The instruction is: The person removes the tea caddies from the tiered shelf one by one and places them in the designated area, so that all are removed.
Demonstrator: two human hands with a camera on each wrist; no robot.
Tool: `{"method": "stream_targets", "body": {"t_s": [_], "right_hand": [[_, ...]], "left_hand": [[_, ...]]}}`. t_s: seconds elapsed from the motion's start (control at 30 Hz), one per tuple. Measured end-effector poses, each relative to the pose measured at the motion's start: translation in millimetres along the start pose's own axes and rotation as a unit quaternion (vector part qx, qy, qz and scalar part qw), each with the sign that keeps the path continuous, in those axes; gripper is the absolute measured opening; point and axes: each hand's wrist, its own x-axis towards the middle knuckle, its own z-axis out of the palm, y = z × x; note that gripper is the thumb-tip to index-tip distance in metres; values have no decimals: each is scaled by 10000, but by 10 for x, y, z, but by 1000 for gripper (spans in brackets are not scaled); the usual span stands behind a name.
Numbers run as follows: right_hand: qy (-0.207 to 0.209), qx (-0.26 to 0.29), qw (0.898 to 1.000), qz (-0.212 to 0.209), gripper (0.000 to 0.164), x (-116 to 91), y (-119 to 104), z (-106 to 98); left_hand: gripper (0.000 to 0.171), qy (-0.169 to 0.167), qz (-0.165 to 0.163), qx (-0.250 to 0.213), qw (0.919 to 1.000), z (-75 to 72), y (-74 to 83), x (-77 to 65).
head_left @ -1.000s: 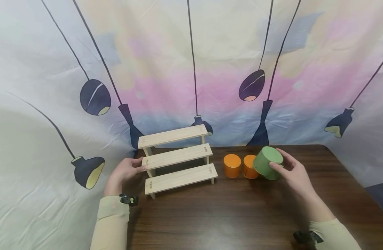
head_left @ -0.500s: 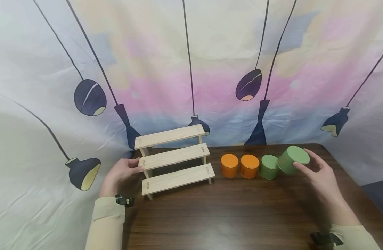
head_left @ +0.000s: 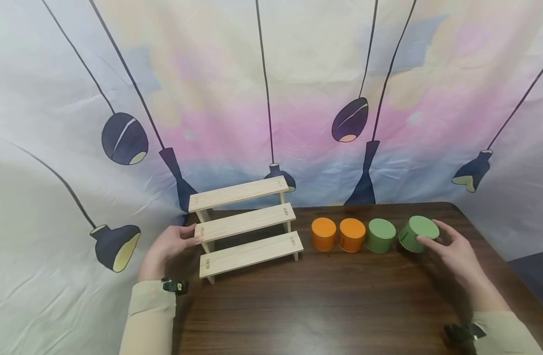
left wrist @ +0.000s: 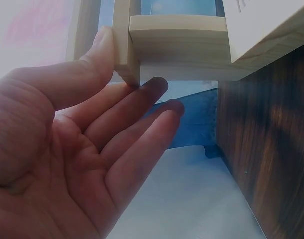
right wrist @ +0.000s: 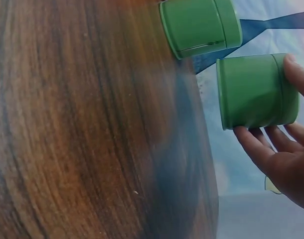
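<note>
A three-step wooden stand (head_left: 251, 254) is on the left of the table. My left hand (head_left: 167, 248) pinches the left end of its middle step; in the left wrist view the thumb (left wrist: 99, 50) lies on one side of the board, with the other fingers behind and below. My right hand (head_left: 455, 251) holds a green tin (head_left: 418, 234) by its side, slightly tilted. In the right wrist view, that held tin (right wrist: 256, 92) appears off the tabletop. Left of it a second green tin (head_left: 380, 235) stands upright, beside two orange tins (head_left: 323, 234).
The dark wood table (head_left: 324, 305) extends in front of the stand and tins. Behind it hangs a cloth backdrop (head_left: 316, 98) printed with lamps, close to the table's back edge. A dark surface (head_left: 535, 276) shows beyond the right edge.
My right hand has carried the green tin rightward from above the tins' row, then lowered it and brought it nearer upright. My left hand keeps its hold on the stand.
</note>
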Motion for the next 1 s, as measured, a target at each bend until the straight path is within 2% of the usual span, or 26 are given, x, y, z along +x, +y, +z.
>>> {"method": "stream_targets", "body": {"t_s": [0.3, 0.47, 0.7, 1.0], "right_hand": [[-253, -317, 9990, -205, 96, 88, 50, 102], [-305, -313, 9989, -155, 98, 140, 56, 156], [-400, -268, 9988, 33, 100, 135, 101, 223], [-407, -261, 9988, 62, 102, 129, 85, 239]], "left_hand": [[68, 20, 42, -44, 10000, -4, -43, 32], [68, 23, 88, -4, 10000, -8, -46, 39], [69, -38, -12, -118, 9999, 20, -62, 19], [68, 51, 120, -134, 9998, 22, -44, -18]]}}
